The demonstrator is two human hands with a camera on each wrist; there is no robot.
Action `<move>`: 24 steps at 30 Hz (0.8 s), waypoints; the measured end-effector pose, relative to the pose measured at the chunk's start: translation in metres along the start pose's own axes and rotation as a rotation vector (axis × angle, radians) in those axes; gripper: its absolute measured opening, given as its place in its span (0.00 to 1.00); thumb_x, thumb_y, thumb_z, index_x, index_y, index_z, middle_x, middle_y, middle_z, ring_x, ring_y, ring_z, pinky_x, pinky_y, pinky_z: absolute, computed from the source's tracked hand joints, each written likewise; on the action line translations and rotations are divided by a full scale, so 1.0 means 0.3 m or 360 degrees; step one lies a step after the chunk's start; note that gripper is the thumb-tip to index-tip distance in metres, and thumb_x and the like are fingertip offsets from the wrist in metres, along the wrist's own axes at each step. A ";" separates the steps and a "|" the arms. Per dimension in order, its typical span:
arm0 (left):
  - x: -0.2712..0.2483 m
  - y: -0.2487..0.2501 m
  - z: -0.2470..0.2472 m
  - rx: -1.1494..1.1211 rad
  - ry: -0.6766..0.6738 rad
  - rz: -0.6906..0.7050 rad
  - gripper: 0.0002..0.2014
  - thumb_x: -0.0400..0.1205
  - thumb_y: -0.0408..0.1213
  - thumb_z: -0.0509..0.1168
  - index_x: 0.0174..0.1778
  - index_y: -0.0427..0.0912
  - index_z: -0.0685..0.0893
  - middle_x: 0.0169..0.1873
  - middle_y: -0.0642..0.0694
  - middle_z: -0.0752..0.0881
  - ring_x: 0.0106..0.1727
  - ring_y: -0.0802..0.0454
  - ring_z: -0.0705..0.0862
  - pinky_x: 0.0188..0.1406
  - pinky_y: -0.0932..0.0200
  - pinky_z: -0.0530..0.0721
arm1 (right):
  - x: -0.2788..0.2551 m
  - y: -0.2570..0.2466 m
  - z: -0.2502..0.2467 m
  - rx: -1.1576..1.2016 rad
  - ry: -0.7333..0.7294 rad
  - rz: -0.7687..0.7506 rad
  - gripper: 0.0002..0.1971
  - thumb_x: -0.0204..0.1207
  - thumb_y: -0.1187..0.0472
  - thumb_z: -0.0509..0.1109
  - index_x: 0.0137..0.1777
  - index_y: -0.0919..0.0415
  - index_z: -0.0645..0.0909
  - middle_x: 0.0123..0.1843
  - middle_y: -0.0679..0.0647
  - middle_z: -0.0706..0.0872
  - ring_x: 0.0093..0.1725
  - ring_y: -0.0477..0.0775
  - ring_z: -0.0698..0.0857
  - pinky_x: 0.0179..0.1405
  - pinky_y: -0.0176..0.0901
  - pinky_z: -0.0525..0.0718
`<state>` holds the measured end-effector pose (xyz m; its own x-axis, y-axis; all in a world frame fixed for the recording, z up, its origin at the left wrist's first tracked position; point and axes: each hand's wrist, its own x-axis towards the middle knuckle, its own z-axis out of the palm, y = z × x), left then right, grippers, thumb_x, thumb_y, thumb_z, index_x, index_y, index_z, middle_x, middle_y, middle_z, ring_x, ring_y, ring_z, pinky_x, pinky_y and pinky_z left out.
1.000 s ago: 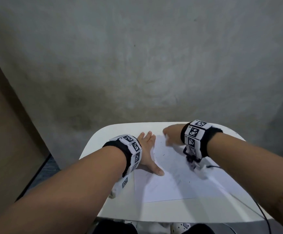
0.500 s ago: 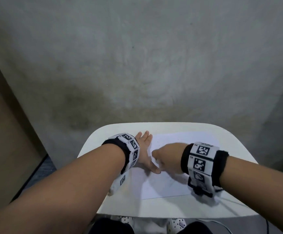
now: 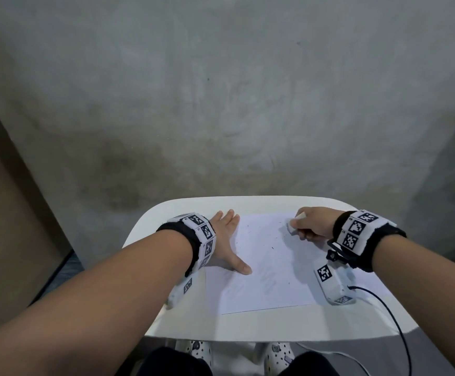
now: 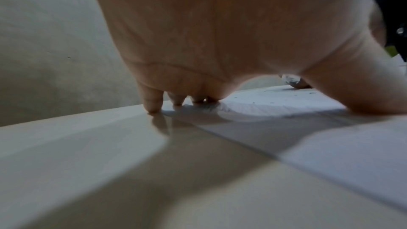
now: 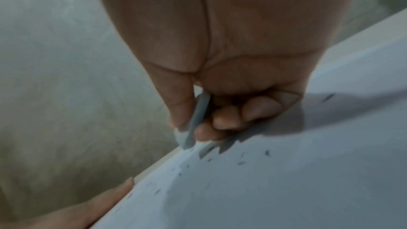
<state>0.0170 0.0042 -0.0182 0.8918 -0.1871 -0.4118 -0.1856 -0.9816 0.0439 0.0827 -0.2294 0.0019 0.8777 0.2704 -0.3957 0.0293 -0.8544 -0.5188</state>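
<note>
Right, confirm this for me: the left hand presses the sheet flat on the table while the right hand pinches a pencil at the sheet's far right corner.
Wrong in one respect: there is no pencil. The right wrist view shows the right hand pinching a white eraser, with dark crumbs on the paper beside it. The rest is right: the left hand presses the sheet flat on the table.
</note>
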 end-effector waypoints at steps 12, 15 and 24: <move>-0.085 0.354 0.015 0.0020 -0.0043 0.0422 0.54 0.73 0.78 0.52 0.86 0.47 0.45 0.84 0.42 0.35 0.85 0.41 0.37 0.82 0.36 0.41 | -0.001 0.023 0.017 0.0446 0.0089 -0.0051 0.19 0.86 0.64 0.58 0.31 0.64 0.75 0.28 0.59 0.78 0.25 0.51 0.72 0.24 0.39 0.64; -0.110 0.393 -0.028 0.0280 -0.0201 0.0718 0.46 0.80 0.72 0.48 0.84 0.39 0.55 0.85 0.43 0.38 0.86 0.44 0.40 0.82 0.36 0.44 | 0.004 0.033 0.016 0.0526 0.0112 -0.0025 0.17 0.85 0.63 0.59 0.33 0.64 0.75 0.29 0.59 0.80 0.26 0.52 0.73 0.25 0.40 0.65; -0.022 0.124 0.016 0.0142 -0.0004 0.0017 0.58 0.70 0.82 0.44 0.85 0.43 0.34 0.84 0.45 0.33 0.86 0.46 0.38 0.83 0.41 0.43 | 0.022 0.032 0.007 0.0356 0.0042 -0.0002 0.20 0.85 0.60 0.59 0.31 0.63 0.79 0.34 0.63 0.82 0.32 0.57 0.75 0.22 0.35 0.68</move>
<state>0.0021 -0.0308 -0.0183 0.8887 -0.1973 -0.4138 -0.2312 -0.9723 -0.0330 0.0877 -0.2349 -0.0074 0.8899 0.2573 -0.3766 -0.0736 -0.7338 -0.6754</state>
